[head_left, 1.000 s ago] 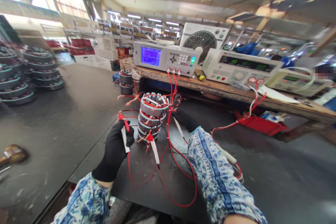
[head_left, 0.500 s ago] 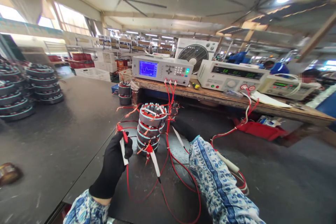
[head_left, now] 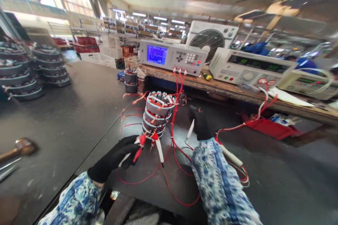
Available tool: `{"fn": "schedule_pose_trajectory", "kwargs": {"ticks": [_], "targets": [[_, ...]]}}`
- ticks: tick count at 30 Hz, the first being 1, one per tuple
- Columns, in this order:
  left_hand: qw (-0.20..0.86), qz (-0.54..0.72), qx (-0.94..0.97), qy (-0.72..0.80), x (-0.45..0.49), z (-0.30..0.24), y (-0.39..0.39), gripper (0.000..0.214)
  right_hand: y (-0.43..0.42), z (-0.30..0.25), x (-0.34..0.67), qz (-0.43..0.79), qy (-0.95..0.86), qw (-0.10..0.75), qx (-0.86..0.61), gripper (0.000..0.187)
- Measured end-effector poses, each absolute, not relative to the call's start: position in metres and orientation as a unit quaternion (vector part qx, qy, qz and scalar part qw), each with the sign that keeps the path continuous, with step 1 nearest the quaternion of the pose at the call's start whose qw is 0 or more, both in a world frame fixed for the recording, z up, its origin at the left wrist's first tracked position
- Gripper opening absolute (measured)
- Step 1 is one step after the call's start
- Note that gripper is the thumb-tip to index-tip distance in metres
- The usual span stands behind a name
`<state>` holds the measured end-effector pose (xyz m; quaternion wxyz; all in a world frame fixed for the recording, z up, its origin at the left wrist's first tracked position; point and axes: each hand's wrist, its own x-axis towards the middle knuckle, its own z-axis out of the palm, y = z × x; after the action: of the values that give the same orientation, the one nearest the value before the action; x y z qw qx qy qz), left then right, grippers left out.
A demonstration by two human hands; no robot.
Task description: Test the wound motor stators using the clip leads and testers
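Observation:
A stack of motor stators (head_left: pixel 158 114) with copper leads stands on the dark bench. My left hand (head_left: pixel 117 156), in a black glove, is closed on a red-and-white test clip (head_left: pixel 139 147) by the stack's lower front. Beside it, a second test clip (head_left: pixel 160 152) with a white handle is attached by its red end to a lead at the stack's base. To the right of the stack, my gloved right hand (head_left: pixel 202 124) grips a white-handled test clip (head_left: pixel 190 131); its jaws are hidden or blurred. Red cables trail from the clips.
A tester with a blue screen (head_left: pixel 157 55), another meter (head_left: pixel 253 68) and a box fan (head_left: pixel 208 38) stand on a wooden shelf. More stator stacks (head_left: pixel 51 66) are at the left. A hammer (head_left: pixel 25 146) lies near the left edge. A white-handled probe (head_left: pixel 231 155) rests at the right.
My left hand has brought its clip from the stack's left side to its lower front. My right hand has drawn away from the stack to the right. The view has tilted downward.

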<state>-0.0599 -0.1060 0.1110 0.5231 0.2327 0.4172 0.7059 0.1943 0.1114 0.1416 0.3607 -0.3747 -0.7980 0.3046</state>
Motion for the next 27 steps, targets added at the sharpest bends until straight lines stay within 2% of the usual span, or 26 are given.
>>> {"fn": "schedule_pose_trajectory", "kwargs": {"ticks": [4,7,10,12,15,19,22,25,27], "targets": [[0.471,0.678,0.271,0.495,-0.067,0.085,-0.090,0.021,0.044,0.117,0.172,0.318,-0.860,0.243,-0.316,0.052],[0.422,0.691,0.245,0.534,-0.075,0.074,-0.058,0.031,-0.001,0.110,0.157,0.287,-0.866,0.258,-0.318,0.039],[0.409,0.701,0.212,0.545,-0.084,0.065,-0.040,0.031,-0.022,0.105,0.156,0.401,-0.816,0.250,-0.333,0.033],[0.413,0.696,0.212,0.548,-0.089,0.059,-0.039,0.031,-0.027,0.095,0.158,0.422,-0.809,0.223,-0.343,0.029],[0.415,0.693,0.215,0.548,-0.092,0.055,-0.043,0.029,-0.032,0.076,0.152,0.315,-0.845,0.208,-0.379,0.020],[0.416,0.690,0.221,0.550,-0.090,0.057,-0.044,0.028,-0.034,0.064,0.136,0.197,-0.887,0.176,-0.378,0.022],[0.421,0.691,0.214,0.547,-0.088,0.060,-0.044,0.026,-0.020,0.070,0.138,0.266,-0.874,0.182,-0.363,0.024],[0.418,0.685,0.216,0.557,-0.088,0.061,-0.044,0.027,0.015,0.083,0.158,0.359,-0.833,0.217,-0.360,0.041],[0.417,0.682,0.220,0.559,-0.089,0.060,-0.044,0.028,0.042,0.094,0.174,0.366,-0.799,0.255,-0.404,0.050]]}}
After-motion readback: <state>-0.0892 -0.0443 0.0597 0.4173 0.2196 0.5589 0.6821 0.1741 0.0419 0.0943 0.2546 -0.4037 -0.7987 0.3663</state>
